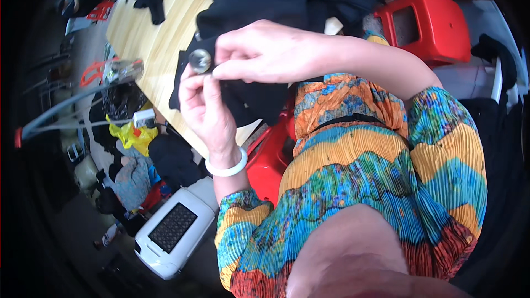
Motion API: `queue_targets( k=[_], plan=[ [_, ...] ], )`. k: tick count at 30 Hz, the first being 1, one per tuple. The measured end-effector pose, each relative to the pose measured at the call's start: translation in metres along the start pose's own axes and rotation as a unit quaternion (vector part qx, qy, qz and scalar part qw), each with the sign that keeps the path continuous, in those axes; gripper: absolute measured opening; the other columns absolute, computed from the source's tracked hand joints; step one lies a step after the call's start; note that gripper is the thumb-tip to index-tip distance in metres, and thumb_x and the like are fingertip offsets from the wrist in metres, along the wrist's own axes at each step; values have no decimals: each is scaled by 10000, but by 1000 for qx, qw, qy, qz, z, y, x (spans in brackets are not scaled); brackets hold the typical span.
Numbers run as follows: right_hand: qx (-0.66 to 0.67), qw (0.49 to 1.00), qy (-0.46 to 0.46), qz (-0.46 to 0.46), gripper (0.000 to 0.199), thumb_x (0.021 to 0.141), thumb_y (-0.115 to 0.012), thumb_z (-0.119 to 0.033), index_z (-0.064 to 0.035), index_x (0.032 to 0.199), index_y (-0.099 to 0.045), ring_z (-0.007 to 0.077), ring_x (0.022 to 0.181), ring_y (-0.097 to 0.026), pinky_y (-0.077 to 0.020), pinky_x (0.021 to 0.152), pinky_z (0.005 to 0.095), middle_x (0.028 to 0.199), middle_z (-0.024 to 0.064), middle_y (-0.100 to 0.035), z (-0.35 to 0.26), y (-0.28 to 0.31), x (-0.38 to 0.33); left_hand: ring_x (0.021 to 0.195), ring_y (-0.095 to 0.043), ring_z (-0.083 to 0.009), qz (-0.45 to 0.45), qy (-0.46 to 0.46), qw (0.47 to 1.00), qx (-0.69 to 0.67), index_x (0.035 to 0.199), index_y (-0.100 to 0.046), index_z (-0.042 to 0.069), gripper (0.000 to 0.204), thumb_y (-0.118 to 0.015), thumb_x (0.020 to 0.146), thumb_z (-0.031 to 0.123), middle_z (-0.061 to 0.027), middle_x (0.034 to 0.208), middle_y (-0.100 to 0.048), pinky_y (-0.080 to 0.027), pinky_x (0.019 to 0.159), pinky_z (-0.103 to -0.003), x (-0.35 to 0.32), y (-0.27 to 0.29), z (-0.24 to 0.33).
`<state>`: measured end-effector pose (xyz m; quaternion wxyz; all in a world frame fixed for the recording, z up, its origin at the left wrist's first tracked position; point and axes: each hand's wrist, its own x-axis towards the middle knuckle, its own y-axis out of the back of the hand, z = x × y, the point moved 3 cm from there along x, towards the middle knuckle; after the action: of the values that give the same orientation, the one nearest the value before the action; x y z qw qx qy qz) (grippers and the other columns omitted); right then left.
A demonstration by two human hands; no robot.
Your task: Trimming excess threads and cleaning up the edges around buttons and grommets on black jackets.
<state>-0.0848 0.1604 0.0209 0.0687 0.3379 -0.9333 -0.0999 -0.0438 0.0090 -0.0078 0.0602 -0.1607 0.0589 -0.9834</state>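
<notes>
My left hand (208, 113), a white bangle at its wrist, is raised over the wooden table with thumb and fingers closed. At its fingertips is a small round, shiny metal piece (200, 61) with a dark rim; its exact kind is not clear. My right hand (256, 52) reaches across from the right, its thumb and finger pinched together right beside that piece, near my left thumb. Whatever lies in the right pinch is too small to make out. Black cloth (259, 96) spreads below both hands.
More black garments (287, 3) cover the far part of the pale wooden table (157, 44). A red plastic stool (436, 27) stands far right, another red stool (265, 171) close to me. At the left are a yellow bag (131, 135), a white plug (144, 118) and a white seat-like thing (187, 248).
</notes>
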Motion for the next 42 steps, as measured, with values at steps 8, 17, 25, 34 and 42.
queue_targets(
  k=[8, 17, 25, 34, 42],
  plan=[
    [-119, 982, 103, 104, 268, 784, -489, -220, 42, 741, -532, 328, 660, -588, -462, 619, 395, 644, 193, -572, -1, -1, 2, 878, -544, -155, -14, 72, 996, -51, 874, -500, -23, 48, -479, 858, 17, -125, 1014, -530, -438, 838, -271, 11, 21, 7],
    [-114, 940, 223, 230, 450, 745, -597, -390, 5, 922, -475, 305, 680, -603, -476, 594, 377, 709, 154, -588, 15, -3, 14, 847, -572, -155, -11, 140, 980, -142, 875, -507, -13, 63, -464, 864, 31, -103, 886, -581, -462, 857, -305, 30, 36, 26],
    [106, 967, 172, 157, 428, 746, -629, -53, 1, 1109, -408, 85, 777, -548, -457, 677, 221, 823, 66, -575, 16, 8, 31, 939, -568, -262, -66, 153, 964, -205, 956, -495, -2, 136, -464, 880, 107, -195, 1030, -555, -492, 787, -316, 50, 15, 34],
    [308, 935, 148, 91, 405, 760, -575, 8, 14, 1133, -418, 129, 983, -446, -370, 858, 254, 1037, 41, -483, 10, 26, 39, 812, -577, -158, -31, 104, 990, 85, 973, -505, -15, 146, -516, 835, 31, -110, 940, -560, -486, 689, -240, 29, 20, 9],
    [330, 940, -32, 76, 576, 753, -569, 8, -12, 1277, -329, 141, 1053, -438, -333, 924, 266, 1304, 82, -380, -44, 34, 32, 869, -535, -95, -119, 135, 977, 112, 1135, -464, -32, 370, -556, 777, -50, -62, 970, -560, -438, 765, -198, 22, 14, 0]
  ],
)
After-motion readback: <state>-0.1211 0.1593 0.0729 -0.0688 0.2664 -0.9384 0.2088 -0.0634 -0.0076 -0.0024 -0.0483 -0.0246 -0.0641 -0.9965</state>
